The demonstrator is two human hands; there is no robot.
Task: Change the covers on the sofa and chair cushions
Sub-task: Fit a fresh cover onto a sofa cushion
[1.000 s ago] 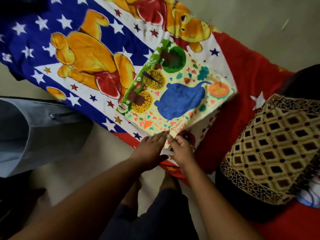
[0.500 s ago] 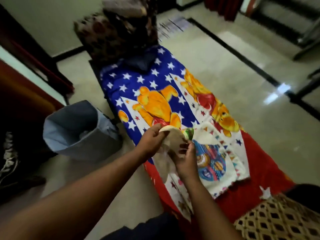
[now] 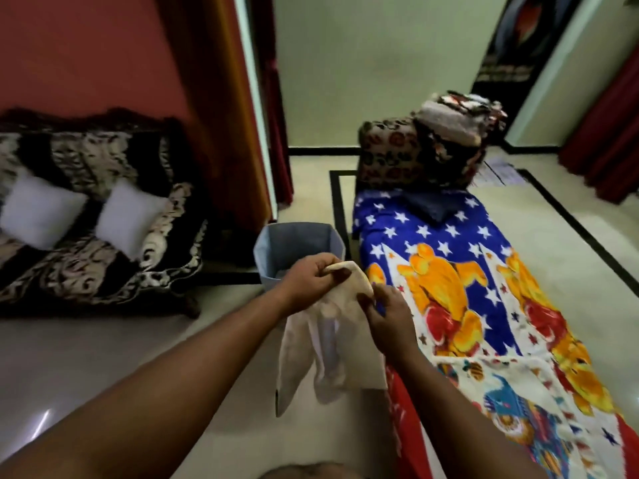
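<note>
A: What has changed since the earlier frame?
B: The cover [image 3: 332, 326] is lifted higher, off the printed sheet [image 3: 460, 278], hanging limp between bin [image 3: 297, 240] and sheet.
A: Why held so?
B: Probably to open its mouth. Left hand [image 3: 311, 281] and right hand [image 3: 387, 316] pinch the soft cream edge; plain cushions [image 3: 41, 210] wait on the sofa [image 3: 86, 160].
</note>
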